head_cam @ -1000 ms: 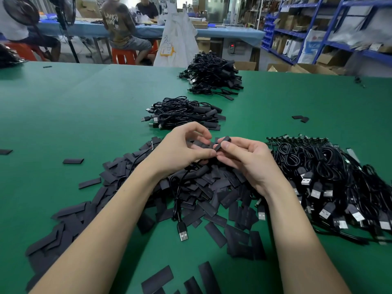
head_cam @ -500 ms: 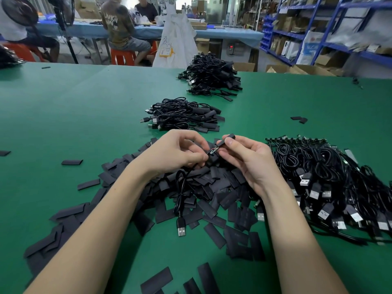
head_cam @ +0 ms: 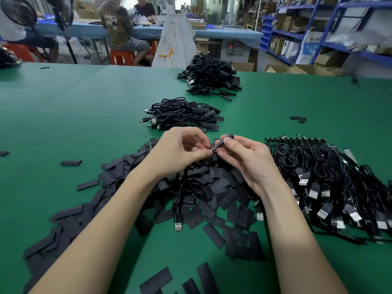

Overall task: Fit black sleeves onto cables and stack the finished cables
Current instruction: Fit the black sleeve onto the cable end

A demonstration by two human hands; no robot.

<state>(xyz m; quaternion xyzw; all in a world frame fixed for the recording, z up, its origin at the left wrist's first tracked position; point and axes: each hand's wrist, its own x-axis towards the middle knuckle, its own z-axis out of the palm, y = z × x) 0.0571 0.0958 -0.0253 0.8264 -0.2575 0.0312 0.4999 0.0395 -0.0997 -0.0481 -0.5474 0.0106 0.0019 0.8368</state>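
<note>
My right hand [head_cam: 248, 160] pinches a flat black sleeve [head_cam: 225, 139] between thumb and fingers, tilted up to the right. My left hand [head_cam: 180, 149] pinches the small end of a black cable [head_cam: 212, 148] right at the sleeve's lower mouth. That cable hangs down from my left hand over a heap of loose black sleeves [head_cam: 212, 187], and its USB plug [head_cam: 178, 223] lies on the green table [head_cam: 74, 115]. A pile of bare cables [head_cam: 331, 179] lies to the right. Two stacks of sleeved cables sit beyond my hands, near [head_cam: 182, 114] and far [head_cam: 210, 75].
Stray sleeves [head_cam: 71, 162] lie scattered on the left of the table, and two more [head_cam: 298, 119] on the right. Beyond the far edge are people on red stools [head_cam: 122, 57], a white sack [head_cam: 176, 39], standing fans and blue shelving [head_cam: 331, 28].
The cable's small end, first hidden between my fingertips, now shows at the sleeve's mouth. Both hands have stayed over the sleeve heap, shifting only slightly.
</note>
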